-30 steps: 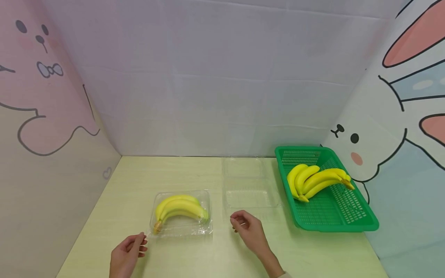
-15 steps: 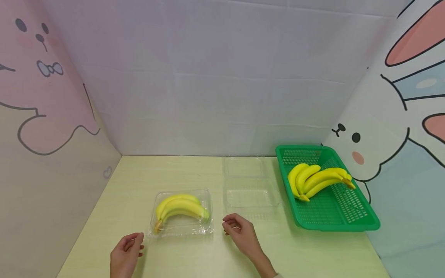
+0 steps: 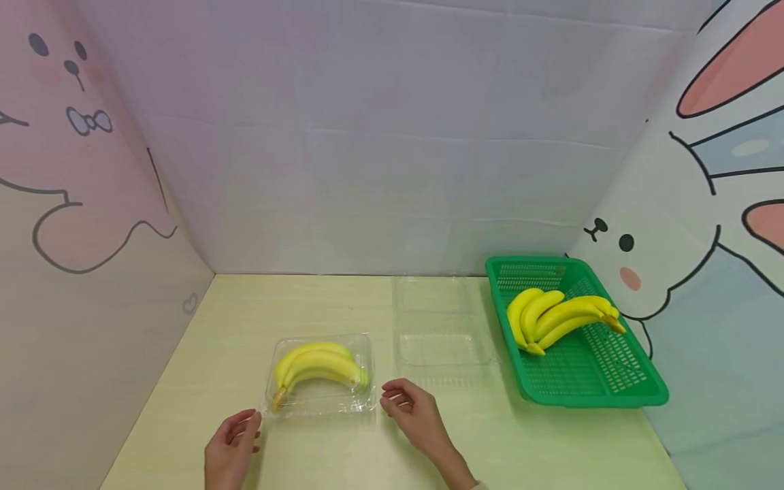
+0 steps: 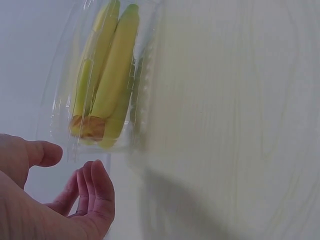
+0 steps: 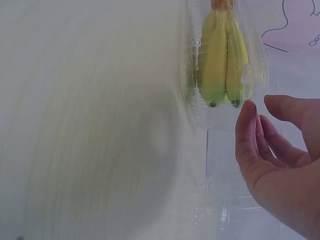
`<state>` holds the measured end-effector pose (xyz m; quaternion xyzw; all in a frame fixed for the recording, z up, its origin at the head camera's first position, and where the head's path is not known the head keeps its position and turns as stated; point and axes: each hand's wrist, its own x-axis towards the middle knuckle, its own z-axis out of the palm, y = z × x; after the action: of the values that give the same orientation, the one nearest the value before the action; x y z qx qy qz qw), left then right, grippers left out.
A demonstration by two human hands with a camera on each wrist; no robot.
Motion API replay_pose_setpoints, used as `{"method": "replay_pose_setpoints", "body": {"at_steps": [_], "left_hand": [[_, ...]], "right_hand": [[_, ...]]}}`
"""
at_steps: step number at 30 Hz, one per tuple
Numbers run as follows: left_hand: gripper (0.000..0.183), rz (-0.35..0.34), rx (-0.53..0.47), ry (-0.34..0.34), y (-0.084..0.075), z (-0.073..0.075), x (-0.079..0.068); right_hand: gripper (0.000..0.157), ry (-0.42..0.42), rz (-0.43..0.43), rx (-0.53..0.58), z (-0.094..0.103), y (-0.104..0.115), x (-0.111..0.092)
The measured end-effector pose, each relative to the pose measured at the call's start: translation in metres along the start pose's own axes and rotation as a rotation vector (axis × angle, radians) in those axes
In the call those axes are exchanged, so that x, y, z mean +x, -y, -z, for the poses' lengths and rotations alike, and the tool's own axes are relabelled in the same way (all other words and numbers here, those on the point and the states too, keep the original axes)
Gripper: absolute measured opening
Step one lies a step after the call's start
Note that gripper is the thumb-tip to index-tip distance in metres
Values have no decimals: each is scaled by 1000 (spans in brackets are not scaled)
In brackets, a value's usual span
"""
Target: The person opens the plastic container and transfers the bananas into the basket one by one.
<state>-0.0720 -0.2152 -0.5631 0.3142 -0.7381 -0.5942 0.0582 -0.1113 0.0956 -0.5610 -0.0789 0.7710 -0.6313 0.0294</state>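
Observation:
A closed clear plastic clamshell (image 3: 333, 410) lies on the table at left of centre in the head view, with a bunch of bananas (image 3: 318, 359) inside. My left hand (image 3: 231, 448) is at its front left corner, fingers loosely bent and holding nothing. In the left wrist view, the thumb and fingers of the left hand (image 4: 75, 205) stand apart just off the box's end, near the brown banana stem (image 4: 89, 127). My right hand (image 3: 418, 418) is at the right end, bent and holding nothing. The right wrist view shows its fingertips (image 5: 247, 107) close to the clamshell.
A second clamshell (image 3: 446, 350) stands open behind the right hand, its lid (image 3: 431, 294) folded back toward the rear wall. To its right, a green basket (image 3: 588, 399) holds more bananas (image 3: 560, 320). Printed fabric walls (image 3: 392, 150) enclose the table (image 3: 343, 456).
My right hand has moved left toward the clamshell's right end. The left hand shifted slightly left, then right toward the box. The box, basket and bananas stay put.

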Motion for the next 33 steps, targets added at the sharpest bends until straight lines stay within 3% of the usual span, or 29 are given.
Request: {"method": "replay_pose_setpoints", "body": {"at_steps": [6, 12, 20, 33], "left_hand": [[40, -1, -6, -9, 1, -5, 0], [41, -20, -21, -11, 1, -6, -1], [41, -44, -15, -33, -1, -8, -3], [39, -65, 8, -25, -7, -8, -1]], "right_hand": [[25, 6, 11, -60, -5, 0, 0], [27, 24, 33, -17, -12, 1, -1], [31, -6, -21, 39, -15, 6, -1], [33, -48, -109, -8, -22, 15, 1]]}}
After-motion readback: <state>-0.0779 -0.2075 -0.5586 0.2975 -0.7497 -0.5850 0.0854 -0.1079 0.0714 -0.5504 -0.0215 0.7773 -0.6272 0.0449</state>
